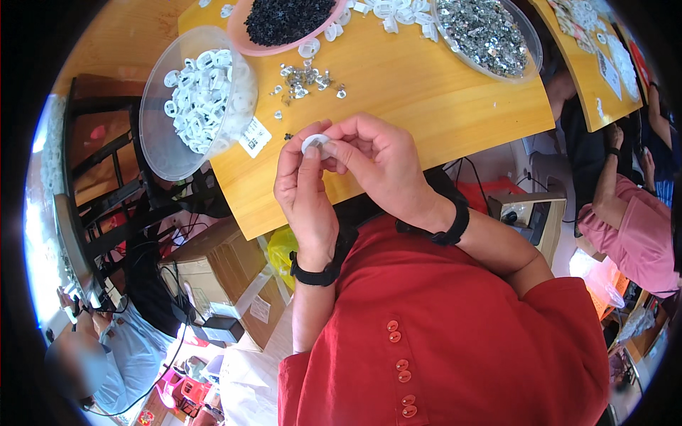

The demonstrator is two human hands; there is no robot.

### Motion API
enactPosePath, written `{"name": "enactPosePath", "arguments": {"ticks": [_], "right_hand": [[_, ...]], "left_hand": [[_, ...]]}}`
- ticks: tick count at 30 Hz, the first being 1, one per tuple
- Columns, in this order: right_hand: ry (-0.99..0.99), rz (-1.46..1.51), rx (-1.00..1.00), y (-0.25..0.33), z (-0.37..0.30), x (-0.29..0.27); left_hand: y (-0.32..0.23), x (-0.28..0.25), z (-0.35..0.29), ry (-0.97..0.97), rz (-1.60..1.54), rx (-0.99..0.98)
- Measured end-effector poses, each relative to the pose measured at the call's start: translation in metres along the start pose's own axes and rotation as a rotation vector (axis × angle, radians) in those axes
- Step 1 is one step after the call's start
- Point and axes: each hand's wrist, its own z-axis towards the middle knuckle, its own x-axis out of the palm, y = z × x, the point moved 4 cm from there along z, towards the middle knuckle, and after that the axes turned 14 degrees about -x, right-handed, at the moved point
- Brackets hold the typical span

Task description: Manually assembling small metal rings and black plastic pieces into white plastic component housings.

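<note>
Over the near part of the wooden table, a small white round plastic piece (314,144) sits pinched between the fingertips of both hands. My left hand (305,195) grips it from the left, thumb on its face. From the right, my right hand (387,162) holds it with thumb and forefinger; its other fingers curl behind. The underside of the piece is hidden. Just beyond the hands lies a loose cluster of small shiny metal pieces (304,79). A tiny dark piece (288,135) rests beside my left fingers.
On the yellow wooden table (440,106) stand a clear tub (150,135) of white plastic parts, a pink dish (245,44) of small black parts and a clear bowl (537,53) of metal parts. Loose white parts (405,13) lie at the back. Other people sit left and right.
</note>
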Motion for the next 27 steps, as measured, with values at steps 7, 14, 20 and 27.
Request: {"name": "enactPosePath", "arguments": {"ticks": [7,14,20,27], "right_hand": [[-0.021,0.073,0.080,-0.002,0.006,-0.003],[0.087,-0.358,-0.221,0.009,0.000,-0.001],[0.170,-0.557,-0.525,0.014,-0.005,0.007],[0.202,-0.583,-0.509,0.013,-0.009,0.014]], "left_hand": [[0.002,0.005,-0.002,-0.096,0.100,0.041],[-0.001,0.003,-0.003,-0.101,0.229,0.076],[-0.001,-0.001,-0.006,-0.107,0.221,0.066],[0.003,-0.009,-0.008,-0.118,0.193,0.041]]}}
